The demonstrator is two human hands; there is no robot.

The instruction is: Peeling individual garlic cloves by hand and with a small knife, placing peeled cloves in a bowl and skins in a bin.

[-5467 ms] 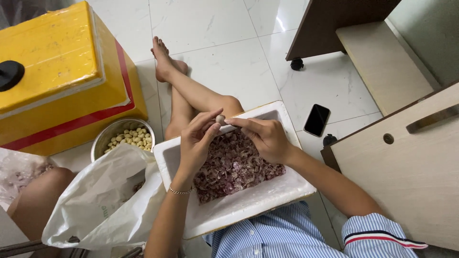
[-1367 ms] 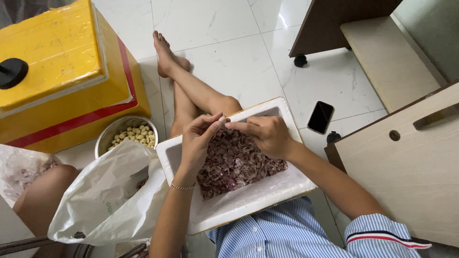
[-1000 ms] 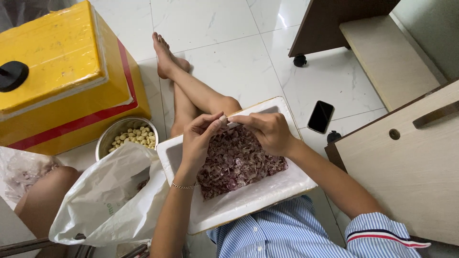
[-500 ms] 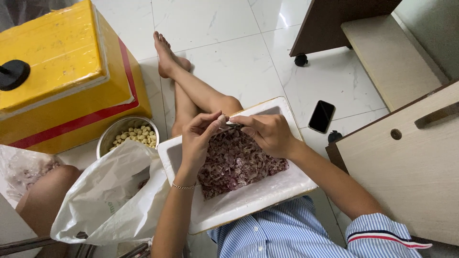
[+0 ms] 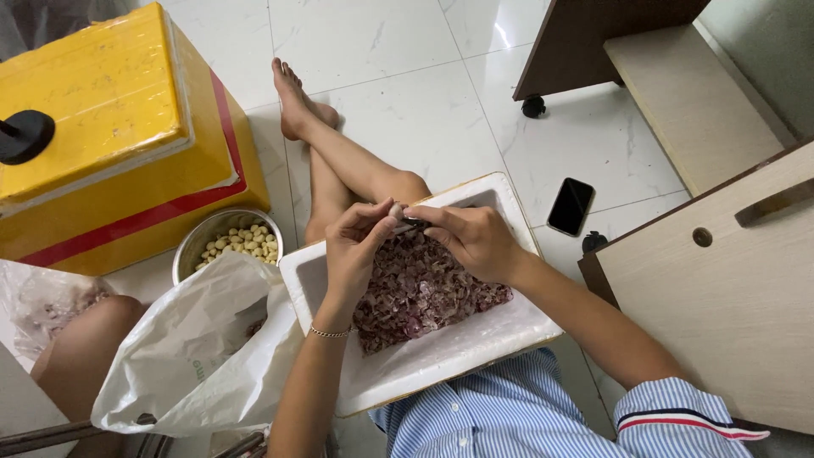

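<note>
Left hand: the left hand (image 5: pixel 360 246) hangs over the far edge of the white foam tray (image 5: pixel 441 360), fingertips pinched on a small pale peeled clove (image 5: pixel 395 209).
Right hand: the right hand (image 5: pixel 471 239) meets the left above the tray, fingers closed on a small dark tool (image 5: pixel 415 222); its kind cannot be told.
Tray: rests on the person's lap, filled with a heap of purple-brown papery skins (image 5: pixel 424 288).
Bowl: a round metal bowl of pale peeled cloves (image 5: pixel 237 242) stands on the white tiled floor (image 5: pixel 407 76), just left of the tray, beside the yellow box with a red stripe (image 5: pixel 110 127).
Bag: a white plastic bag (image 5: pixel 195 348) lies at the tray's left edge.
Phone: a black phone (image 5: pixel 570 206) lies on the floor to the right.
Step in hand: judged, peeling one clove over the tray.
Next move calls for: judged, stripping the last skin into the tray, then carrying the clove left to the bowl.
</note>
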